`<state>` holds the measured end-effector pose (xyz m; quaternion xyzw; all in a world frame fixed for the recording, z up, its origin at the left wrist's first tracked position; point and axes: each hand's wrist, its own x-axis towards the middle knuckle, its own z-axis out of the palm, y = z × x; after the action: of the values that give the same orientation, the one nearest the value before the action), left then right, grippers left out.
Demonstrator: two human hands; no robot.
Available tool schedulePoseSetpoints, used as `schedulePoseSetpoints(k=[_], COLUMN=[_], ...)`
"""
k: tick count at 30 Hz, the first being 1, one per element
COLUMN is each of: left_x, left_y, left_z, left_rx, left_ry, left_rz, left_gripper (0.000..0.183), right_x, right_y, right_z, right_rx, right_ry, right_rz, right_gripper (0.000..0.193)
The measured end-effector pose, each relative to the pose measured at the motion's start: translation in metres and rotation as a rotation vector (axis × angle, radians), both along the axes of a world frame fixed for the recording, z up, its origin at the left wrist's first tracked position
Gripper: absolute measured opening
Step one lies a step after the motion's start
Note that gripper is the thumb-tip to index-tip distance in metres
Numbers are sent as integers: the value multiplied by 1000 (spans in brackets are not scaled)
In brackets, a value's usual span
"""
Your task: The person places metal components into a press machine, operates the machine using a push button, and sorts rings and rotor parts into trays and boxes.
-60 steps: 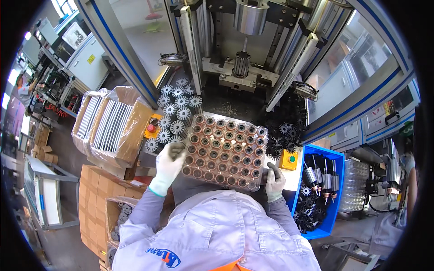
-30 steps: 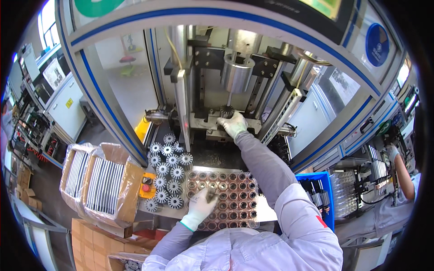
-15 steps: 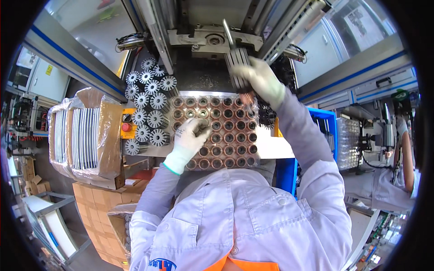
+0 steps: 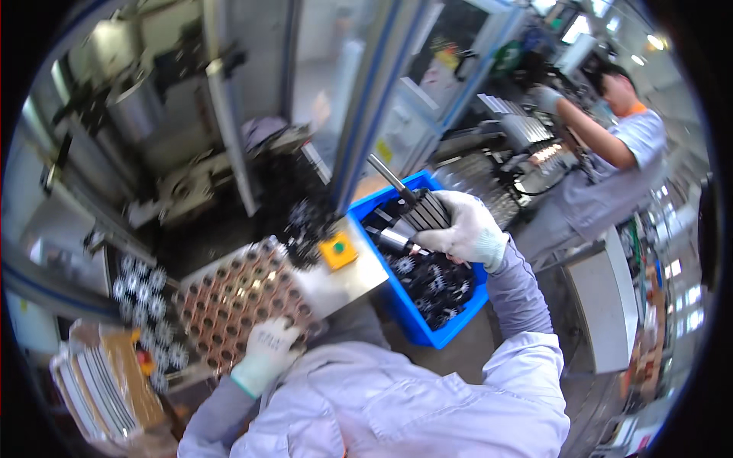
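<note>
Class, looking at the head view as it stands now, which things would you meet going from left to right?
Carton of metal strips, tray of copper-coloured rings, yellow button box, blue bin, co-worker.

My right fingers [image 4: 437,241] hold a dark slotted cylinder [image 4: 430,214], its metal shaft [image 4: 390,176] slanting leftward, above the blue bin [image 4: 452,331], with copper-coloured rings [image 4: 238,299] in rows by my left fingers [image 4: 285,331].
</note>
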<state>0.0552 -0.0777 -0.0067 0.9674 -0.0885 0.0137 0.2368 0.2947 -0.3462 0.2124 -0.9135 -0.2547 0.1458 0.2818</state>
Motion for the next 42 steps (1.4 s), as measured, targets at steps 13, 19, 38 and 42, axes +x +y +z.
schedulePoseSetpoints(k=[13,19,38,42], left_x=[11,5,132,180], left_y=[-28,-29,218,255], left_z=[6,6,67,77], left_rx=[237,42,-19,151], left_ry=[344,165,-179,142], left_rz=[39,224,932,899], left_gripper=[31,21,34,36], right_x=[136,129,-20,-36], right_y=[-92,-90,13,18], right_z=[72,60,-220,-231], right_rx=[-583,-725,584,577], right_ry=[-523,-661,-78,53], right_rz=[-478,-539,-85,-107], right_gripper=[66,68,23,22])
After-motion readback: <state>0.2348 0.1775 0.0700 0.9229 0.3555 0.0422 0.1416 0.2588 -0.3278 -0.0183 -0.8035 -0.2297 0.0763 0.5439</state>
